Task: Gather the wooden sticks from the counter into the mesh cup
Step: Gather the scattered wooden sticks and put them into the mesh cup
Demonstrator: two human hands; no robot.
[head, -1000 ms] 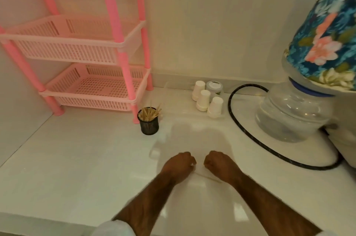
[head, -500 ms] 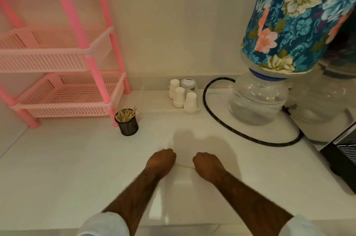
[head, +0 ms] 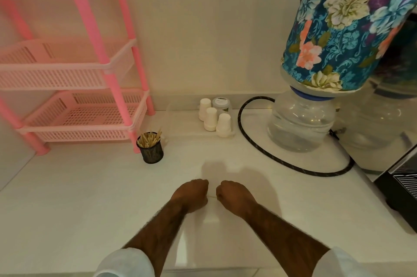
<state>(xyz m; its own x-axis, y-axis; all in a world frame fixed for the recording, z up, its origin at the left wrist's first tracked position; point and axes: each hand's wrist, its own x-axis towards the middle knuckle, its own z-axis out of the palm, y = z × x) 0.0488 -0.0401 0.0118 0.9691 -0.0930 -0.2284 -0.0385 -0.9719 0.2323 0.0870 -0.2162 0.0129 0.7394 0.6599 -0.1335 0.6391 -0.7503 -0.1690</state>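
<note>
Fists closer together than before, left hand [head: 191,195] and right hand [head: 234,197] curled shut on one thin stick [head: 212,196] near-right of mesh cup [head: 151,149]; cup mostly filled, transfer pending.

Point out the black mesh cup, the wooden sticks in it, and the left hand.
black mesh cup [head: 152,152], head view, front of its mesh wall.
wooden sticks [head: 148,137], head view, bundle tops above the rim.
left hand [head: 190,195], head view, back of the closed fist.
</note>
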